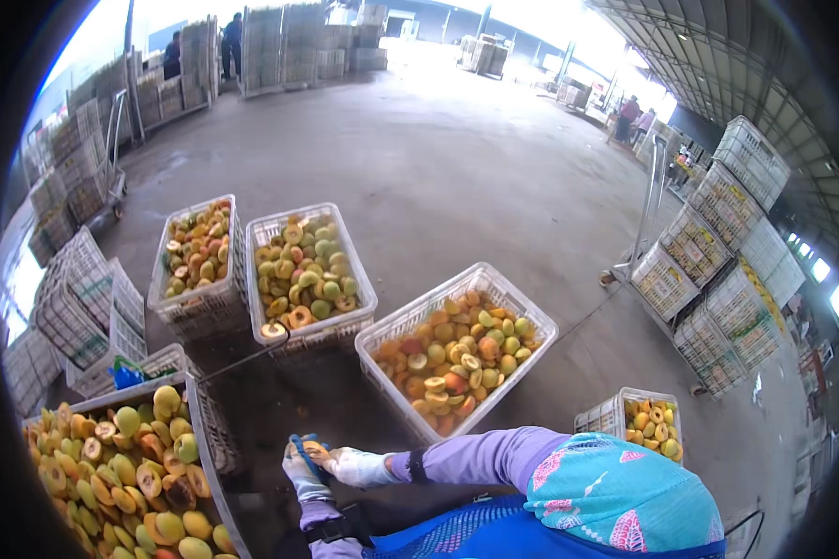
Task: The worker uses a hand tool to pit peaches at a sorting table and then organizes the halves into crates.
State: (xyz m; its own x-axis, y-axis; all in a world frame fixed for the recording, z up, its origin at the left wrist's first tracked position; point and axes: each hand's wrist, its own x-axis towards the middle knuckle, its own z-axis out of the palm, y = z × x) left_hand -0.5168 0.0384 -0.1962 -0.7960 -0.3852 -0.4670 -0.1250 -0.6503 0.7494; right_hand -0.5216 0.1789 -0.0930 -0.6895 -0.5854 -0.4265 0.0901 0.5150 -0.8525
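Both of my hands are close together at lower centre, over the dark floor. My left hand (298, 467), in a pale glove with blue-coated fingers, holds an orange-yellow stone fruit (313, 448). My right hand (358, 467), also in a pale glove, has its fingers on the same fruit from the right. Whether a tool is between the hands cannot be made out. Left of them is a metal-edged bin or table (213, 467) heaped with stone fruit (122, 465), many in halves. Beyond my right hand, a white plastic crate (391, 412) contains more cut fruit.
Two more fruit-filled crates (241, 300) (367, 323) stand ahead, and a smaller one (587, 421) is at right. Crates (706, 230) are stacked on a trolley (649, 202). Empty-looking crates (77, 297) and a blue item (127, 374) are at left. People (232, 43) are far back.
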